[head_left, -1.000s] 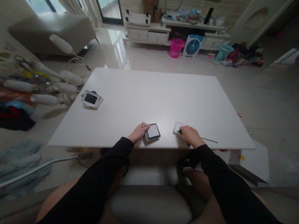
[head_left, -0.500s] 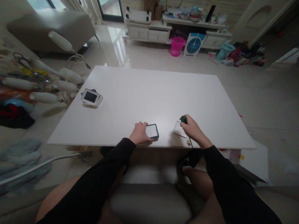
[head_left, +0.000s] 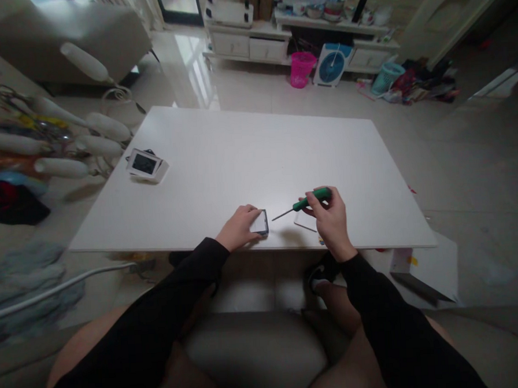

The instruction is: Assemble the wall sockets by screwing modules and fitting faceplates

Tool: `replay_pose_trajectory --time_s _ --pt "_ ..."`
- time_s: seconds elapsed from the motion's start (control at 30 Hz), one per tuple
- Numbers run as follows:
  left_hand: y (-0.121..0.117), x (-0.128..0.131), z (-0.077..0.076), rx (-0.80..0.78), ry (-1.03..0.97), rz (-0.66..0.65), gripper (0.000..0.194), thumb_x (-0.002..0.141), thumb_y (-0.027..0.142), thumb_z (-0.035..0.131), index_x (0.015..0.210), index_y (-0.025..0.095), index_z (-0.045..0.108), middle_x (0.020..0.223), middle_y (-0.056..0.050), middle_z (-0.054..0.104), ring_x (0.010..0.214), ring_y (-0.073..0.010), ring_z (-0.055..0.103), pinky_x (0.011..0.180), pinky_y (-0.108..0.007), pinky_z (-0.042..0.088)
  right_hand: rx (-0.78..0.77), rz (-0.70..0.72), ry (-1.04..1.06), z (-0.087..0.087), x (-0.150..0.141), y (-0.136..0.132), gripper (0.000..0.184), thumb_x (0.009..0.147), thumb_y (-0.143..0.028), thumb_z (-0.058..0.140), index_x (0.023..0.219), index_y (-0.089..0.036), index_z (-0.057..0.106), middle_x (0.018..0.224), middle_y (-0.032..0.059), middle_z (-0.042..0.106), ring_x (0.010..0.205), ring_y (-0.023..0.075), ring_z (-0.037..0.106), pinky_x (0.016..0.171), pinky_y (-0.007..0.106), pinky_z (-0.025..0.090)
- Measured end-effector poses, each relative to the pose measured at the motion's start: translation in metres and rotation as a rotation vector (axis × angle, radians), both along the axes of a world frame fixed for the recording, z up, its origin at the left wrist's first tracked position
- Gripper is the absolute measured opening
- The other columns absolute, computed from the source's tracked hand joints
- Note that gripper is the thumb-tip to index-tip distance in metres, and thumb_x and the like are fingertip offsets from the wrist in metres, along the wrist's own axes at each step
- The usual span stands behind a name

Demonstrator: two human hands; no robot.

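My left hand grips a small flat rectangular device with a pale face and dark frame, near the front edge of the white table. In my right hand is a screwdriver with a green handle. Its thin metal shaft points left, the tip just short of the device and apart from it. Below the screwdriver handle lies a thin, pale flat panel, partly hidden by my right hand. A tiny yellow and dark piece sits at the table edge beside my right wrist.
A white box-like device with a dark screen rests at the table's left end. A white lamp stand with several arms stands close to that side. Beyond the table are a pink bin and a blue fan.
My right hand has turned the screwdriver from pointing down towards me to pointing left at the device. My left hand keeps its grip; the whole view has shifted slightly.
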State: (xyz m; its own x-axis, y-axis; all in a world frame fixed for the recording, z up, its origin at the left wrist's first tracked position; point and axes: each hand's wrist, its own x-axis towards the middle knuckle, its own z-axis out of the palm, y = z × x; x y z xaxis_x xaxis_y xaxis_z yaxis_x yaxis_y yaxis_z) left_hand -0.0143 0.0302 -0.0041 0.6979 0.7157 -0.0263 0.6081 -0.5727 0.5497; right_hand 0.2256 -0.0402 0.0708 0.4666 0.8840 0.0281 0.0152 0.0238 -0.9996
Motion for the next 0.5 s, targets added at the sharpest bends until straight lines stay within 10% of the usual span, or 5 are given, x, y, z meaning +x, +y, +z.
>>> replay_pose_trajectory --time_s 0.5 --pt "-0.003 0.003 0.006 -0.003 0.069 0.044 0.05 0.087 0.038 0.079 0.133 0.023 0.066 0.135 -0.012 0.063 0.125 -0.0328 0.055 0.107 -0.043 0.049 -0.025 0.023 0.023 -0.012 -0.018 0.002 0.043 0.084 -0.054 0.079 0.102 -0.025 0.052 0.097 -0.0026 0.062 0.089 0.018 0.077 0.081 0.038 0.067"
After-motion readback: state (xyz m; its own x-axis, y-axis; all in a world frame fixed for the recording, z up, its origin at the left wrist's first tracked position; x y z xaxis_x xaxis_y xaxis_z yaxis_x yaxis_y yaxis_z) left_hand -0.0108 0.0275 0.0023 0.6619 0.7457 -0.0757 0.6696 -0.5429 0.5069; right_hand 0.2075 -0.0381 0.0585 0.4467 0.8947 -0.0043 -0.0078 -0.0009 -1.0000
